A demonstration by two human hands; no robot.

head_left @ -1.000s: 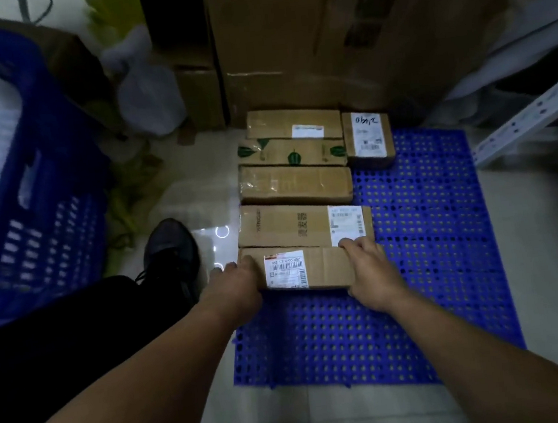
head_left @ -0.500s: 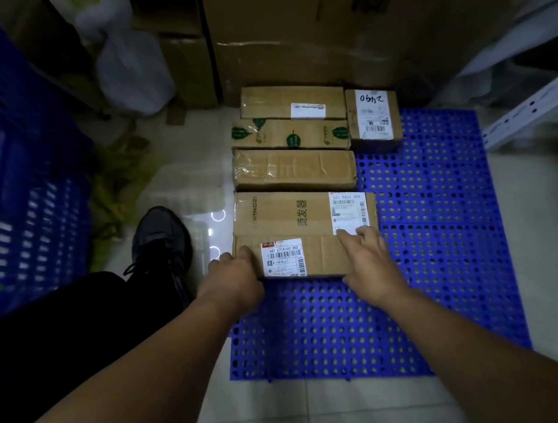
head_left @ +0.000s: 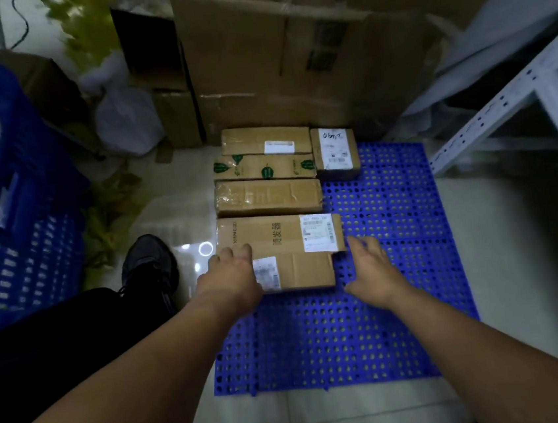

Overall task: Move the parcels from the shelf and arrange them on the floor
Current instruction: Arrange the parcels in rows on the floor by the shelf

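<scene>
Several brown cardboard parcels lie in a column on the left side of a blue perforated floor mat point(head_left: 392, 220). The nearest small parcel point(head_left: 302, 270) with a barcode label lies flat against a longer parcel point(head_left: 273, 234). My left hand point(head_left: 231, 276) rests on the small parcel's left end, fingers reaching onto the longer one. My right hand point(head_left: 371, 270) hovers just right of the small parcel with fingers spread, holding nothing. Farther back lie a taped parcel point(head_left: 267, 197), a green-printed parcel point(head_left: 262, 168), a rear parcel point(head_left: 265, 141) and a squarer labelled box point(head_left: 335, 152).
A blue plastic crate point(head_left: 19, 211) stands at the left. My black shoe point(head_left: 148, 263) is beside the mat. Large cardboard boxes point(head_left: 288, 55) and plastic bags point(head_left: 127, 120) stand behind. A white metal shelf frame point(head_left: 500, 102) rises at the right.
My right hand has let go of the small parcel and moved off to its right with fingers spread. The left hand slid forward over its left end. The view shifted back.
</scene>
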